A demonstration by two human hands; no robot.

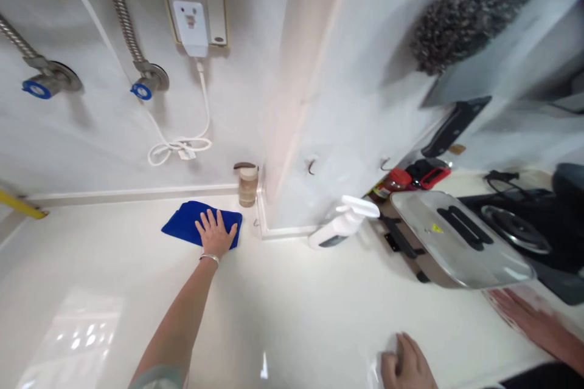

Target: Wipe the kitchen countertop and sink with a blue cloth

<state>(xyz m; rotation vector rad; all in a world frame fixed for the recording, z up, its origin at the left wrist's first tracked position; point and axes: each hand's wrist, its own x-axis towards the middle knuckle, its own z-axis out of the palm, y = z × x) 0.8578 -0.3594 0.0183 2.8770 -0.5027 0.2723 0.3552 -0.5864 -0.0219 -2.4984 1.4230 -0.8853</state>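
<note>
My left hand [215, 234], with a bracelet at the wrist, lies flat with fingers spread on a blue cloth [180, 225] on the white counter. A small jar [248, 187] of pale liquid stands just beyond the cloth, against the wall corner. At the bottom edge, my right hand [408, 364] is low over the counter with its fingers curled. What it holds, if anything, is hidden; a shiny, clear patch shows beside it. Between the hands and farther back, a white spray bottle [342, 225] leans by the wall's end.
A lidded electric pan [460, 240] stands at the right, with red-capped jars [399, 179] behind it. Another person's hand [524, 313] rests in front of it. A cleaver [456, 124] hangs above. Valves [143, 88] and a plugged-in cord [203, 97] are on the back wall.
</note>
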